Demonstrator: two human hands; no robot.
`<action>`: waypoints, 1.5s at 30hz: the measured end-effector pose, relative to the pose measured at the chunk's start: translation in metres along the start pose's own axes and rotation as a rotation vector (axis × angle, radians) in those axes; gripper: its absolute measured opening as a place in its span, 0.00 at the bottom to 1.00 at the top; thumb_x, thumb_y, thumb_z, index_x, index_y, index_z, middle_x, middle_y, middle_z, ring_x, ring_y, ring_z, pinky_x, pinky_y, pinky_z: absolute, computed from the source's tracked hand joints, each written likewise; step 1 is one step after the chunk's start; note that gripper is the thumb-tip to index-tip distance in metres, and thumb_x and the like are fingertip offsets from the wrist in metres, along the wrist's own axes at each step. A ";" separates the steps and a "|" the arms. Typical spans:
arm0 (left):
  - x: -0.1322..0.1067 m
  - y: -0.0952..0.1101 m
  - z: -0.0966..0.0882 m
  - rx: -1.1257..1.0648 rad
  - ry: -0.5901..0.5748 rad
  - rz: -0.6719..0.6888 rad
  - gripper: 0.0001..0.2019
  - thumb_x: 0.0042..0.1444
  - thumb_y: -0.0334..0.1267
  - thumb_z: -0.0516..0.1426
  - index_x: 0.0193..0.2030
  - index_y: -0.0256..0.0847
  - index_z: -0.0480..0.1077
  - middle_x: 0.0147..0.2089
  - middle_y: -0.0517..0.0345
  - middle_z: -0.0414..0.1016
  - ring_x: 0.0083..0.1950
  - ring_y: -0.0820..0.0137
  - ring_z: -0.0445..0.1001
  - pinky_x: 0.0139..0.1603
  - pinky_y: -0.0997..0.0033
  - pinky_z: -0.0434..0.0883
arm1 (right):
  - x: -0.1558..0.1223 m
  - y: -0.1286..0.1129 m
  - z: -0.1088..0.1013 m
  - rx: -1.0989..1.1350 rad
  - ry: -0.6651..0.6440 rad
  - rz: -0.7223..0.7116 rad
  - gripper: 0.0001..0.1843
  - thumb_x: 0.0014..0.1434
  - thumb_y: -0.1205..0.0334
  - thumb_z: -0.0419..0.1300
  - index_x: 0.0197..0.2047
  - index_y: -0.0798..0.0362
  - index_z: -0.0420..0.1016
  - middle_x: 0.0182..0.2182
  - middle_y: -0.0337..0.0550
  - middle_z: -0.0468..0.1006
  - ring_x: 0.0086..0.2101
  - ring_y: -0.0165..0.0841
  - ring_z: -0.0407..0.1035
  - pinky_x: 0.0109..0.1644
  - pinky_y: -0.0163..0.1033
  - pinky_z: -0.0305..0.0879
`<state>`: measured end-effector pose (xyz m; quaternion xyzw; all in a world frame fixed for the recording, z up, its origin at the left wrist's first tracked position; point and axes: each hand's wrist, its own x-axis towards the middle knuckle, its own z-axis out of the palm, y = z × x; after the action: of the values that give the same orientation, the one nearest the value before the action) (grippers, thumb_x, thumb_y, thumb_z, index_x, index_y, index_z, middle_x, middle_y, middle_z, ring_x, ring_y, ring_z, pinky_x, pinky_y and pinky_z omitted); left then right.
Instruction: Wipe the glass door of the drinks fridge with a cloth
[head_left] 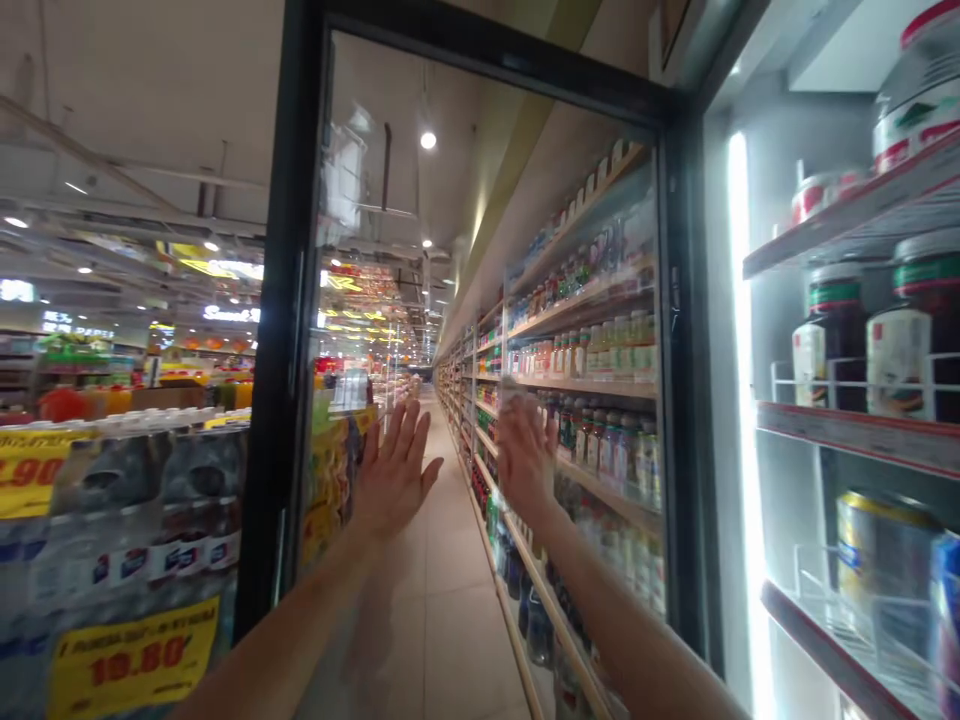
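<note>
A black-framed glass fridge door (281, 330) stands swung out in front of me, and the aisle shows through its pane. My left hand (395, 470) is raised at the pane with its palm forward, fingers stretched and thumb apart, holding nothing. To its right, my right hand (527, 455) is up at the same pane, blurred by motion, its fingers extended and nothing in them. Both hands are at or very near the glass; firm contact cannot be made out. Both forearms reach in from the bottom of the view.
Right of the door, the lit fridge has shelves (862, 440) with dark bottles (829, 340) and a can (881, 550). Shrink-wrapped bottle packs (150, 480) with a yellow price sign (135, 655) stand at the left. Stocked shelving (592, 380) runs along the tiled aisle floor (442, 600).
</note>
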<state>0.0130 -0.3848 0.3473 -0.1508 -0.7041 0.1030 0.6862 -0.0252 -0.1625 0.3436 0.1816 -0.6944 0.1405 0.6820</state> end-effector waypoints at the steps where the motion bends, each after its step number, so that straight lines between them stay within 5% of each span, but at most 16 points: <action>1: 0.000 0.000 0.000 -0.008 -0.001 -0.006 0.34 0.62 0.44 0.48 0.69 0.38 0.35 0.68 0.45 0.50 0.70 0.60 0.43 0.68 0.52 0.45 | -0.003 -0.001 0.001 0.017 -0.050 -0.112 0.26 0.60 0.63 0.47 0.62 0.46 0.60 0.63 0.45 0.60 0.64 0.40 0.46 0.65 0.55 0.40; 3: 0.001 0.000 0.000 -0.026 -0.017 -0.022 0.33 0.62 0.44 0.47 0.69 0.39 0.35 0.68 0.46 0.50 0.70 0.60 0.44 0.68 0.51 0.45 | -0.008 0.009 -0.001 0.003 -0.058 -0.116 0.25 0.60 0.63 0.47 0.61 0.45 0.62 0.62 0.44 0.61 0.63 0.40 0.48 0.65 0.55 0.39; 6: 0.001 0.001 0.000 -0.028 -0.038 -0.038 0.33 0.62 0.44 0.47 0.69 0.38 0.36 0.68 0.45 0.49 0.70 0.59 0.46 0.68 0.51 0.45 | -0.011 0.038 -0.008 -0.085 0.125 0.283 0.25 0.61 0.61 0.45 0.60 0.51 0.63 0.62 0.54 0.60 0.62 0.46 0.52 0.61 0.61 0.47; 8: 0.000 0.002 0.000 -0.013 -0.033 -0.034 0.34 0.62 0.44 0.47 0.69 0.37 0.35 0.68 0.44 0.49 0.70 0.59 0.46 0.68 0.51 0.45 | -0.012 0.041 -0.007 -0.107 0.193 0.409 0.25 0.61 0.60 0.44 0.60 0.54 0.63 0.62 0.58 0.59 0.61 0.48 0.52 0.58 0.61 0.51; 14: -0.002 -0.001 0.006 0.034 0.003 -0.014 0.34 0.62 0.43 0.48 0.69 0.38 0.35 0.68 0.45 0.51 0.70 0.59 0.44 0.68 0.51 0.46 | -0.027 0.003 0.004 -0.026 -0.056 -0.236 0.24 0.60 0.64 0.48 0.60 0.46 0.63 0.61 0.44 0.62 0.64 0.39 0.48 0.66 0.54 0.40; 16: -0.002 0.000 0.006 0.045 0.012 -0.020 0.34 0.62 0.43 0.48 0.69 0.38 0.34 0.68 0.45 0.51 0.70 0.60 0.44 0.68 0.51 0.46 | -0.031 0.020 0.000 -0.069 -0.010 -0.134 0.24 0.60 0.63 0.48 0.60 0.47 0.63 0.61 0.46 0.62 0.63 0.40 0.50 0.65 0.57 0.41; 20: -0.002 0.001 0.006 0.054 0.008 -0.023 0.35 0.62 0.43 0.48 0.69 0.37 0.34 0.68 0.45 0.50 0.70 0.60 0.45 0.68 0.52 0.46 | -0.040 0.045 -0.006 -0.145 0.170 0.289 0.26 0.62 0.61 0.44 0.63 0.51 0.59 0.62 0.55 0.59 0.63 0.47 0.50 0.61 0.62 0.48; 26: -0.004 0.000 0.007 0.032 0.016 -0.037 0.34 0.62 0.42 0.48 0.69 0.39 0.35 0.67 0.46 0.52 0.70 0.60 0.44 0.67 0.51 0.47 | -0.067 0.002 0.002 0.014 -0.066 -0.242 0.24 0.59 0.66 0.49 0.58 0.43 0.65 0.59 0.42 0.65 0.63 0.39 0.50 0.66 0.55 0.42; 28: -0.005 0.002 0.005 0.020 0.007 -0.046 0.33 0.62 0.42 0.48 0.69 0.40 0.35 0.67 0.46 0.52 0.70 0.61 0.45 0.67 0.52 0.47 | -0.073 0.021 -0.004 -0.028 -0.027 -0.106 0.24 0.60 0.64 0.49 0.59 0.44 0.64 0.60 0.45 0.65 0.62 0.41 0.52 0.65 0.58 0.43; 31: -0.004 0.005 0.003 0.019 0.011 -0.061 0.33 0.62 0.42 0.48 0.69 0.40 0.36 0.67 0.47 0.52 0.70 0.62 0.46 0.68 0.53 0.45 | -0.074 0.057 -0.012 -0.119 0.126 0.287 0.25 0.62 0.61 0.46 0.62 0.49 0.61 0.62 0.55 0.59 0.62 0.48 0.51 0.60 0.64 0.48; 33: -0.003 0.005 0.004 0.032 0.028 -0.054 0.33 0.62 0.42 0.48 0.69 0.39 0.37 0.67 0.46 0.52 0.70 0.62 0.45 0.68 0.53 0.45 | -0.073 0.058 -0.012 -0.125 0.155 0.381 0.26 0.62 0.60 0.45 0.63 0.53 0.59 0.63 0.58 0.56 0.63 0.50 0.49 0.59 0.65 0.50; 37: -0.007 0.006 0.006 0.033 0.036 -0.035 0.31 0.62 0.41 0.48 0.69 0.37 0.41 0.67 0.44 0.53 0.71 0.61 0.41 0.68 0.52 0.45 | -0.085 0.021 -0.004 -0.020 -0.045 -0.051 0.24 0.60 0.64 0.48 0.60 0.46 0.63 0.61 0.49 0.62 0.63 0.44 0.49 0.63 0.58 0.46; 39: -0.015 0.010 0.005 -0.001 0.027 -0.037 0.29 0.62 0.39 0.48 0.68 0.39 0.44 0.66 0.45 0.54 0.70 0.62 0.42 0.68 0.51 0.44 | -0.094 0.021 -0.005 -0.012 -0.101 -0.168 0.23 0.60 0.65 0.49 0.58 0.43 0.65 0.60 0.44 0.64 0.63 0.41 0.51 0.65 0.57 0.43; 45: -0.045 0.030 0.002 -0.065 -0.018 -0.014 0.28 0.61 0.42 0.50 0.67 0.43 0.49 0.64 0.49 0.60 0.70 0.65 0.42 0.69 0.53 0.38 | -0.101 0.083 -0.022 -0.171 0.087 0.363 0.26 0.62 0.60 0.44 0.63 0.51 0.58 0.63 0.57 0.56 0.62 0.48 0.50 0.58 0.65 0.51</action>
<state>0.0138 -0.3722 0.2948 -0.1673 -0.7144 0.0766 0.6751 -0.0420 -0.0725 0.2475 -0.0115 -0.6949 0.2094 0.6879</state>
